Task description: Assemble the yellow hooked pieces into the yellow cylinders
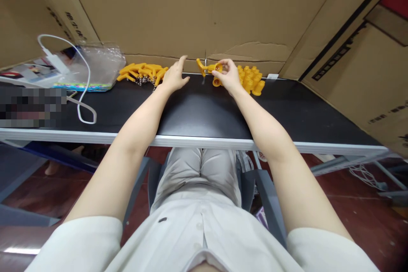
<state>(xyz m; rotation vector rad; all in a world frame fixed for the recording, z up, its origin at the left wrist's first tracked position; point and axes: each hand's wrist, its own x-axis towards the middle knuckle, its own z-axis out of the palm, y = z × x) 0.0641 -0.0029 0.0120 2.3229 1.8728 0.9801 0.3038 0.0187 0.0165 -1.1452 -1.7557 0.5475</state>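
My left hand [174, 75] is open, thumb and fingers apart, beside a pile of curved yellow plastic pieces [140, 71] with small metal chains. My right hand [230, 77] is closed in a pinch on a yellow cup-shaped piece [218, 67]. A second yellow cup-shaped piece [217, 82] shows just below it, near the fingertips. Between my hands is a curved yellow piece [200, 66], close to the held piece; whether they are joined I cannot tell. Just right of my right hand, yellow cylindrical pieces [251, 77] stand grouped together.
Cardboard walls [204, 12] close off the back and right of the black tabletop [204, 114]. On the left lie a clear plastic bag [95, 66], a white plug [57, 61] with its cable, and a blurred-out object [32, 107]. A metal edge [204, 141] runs along the front.
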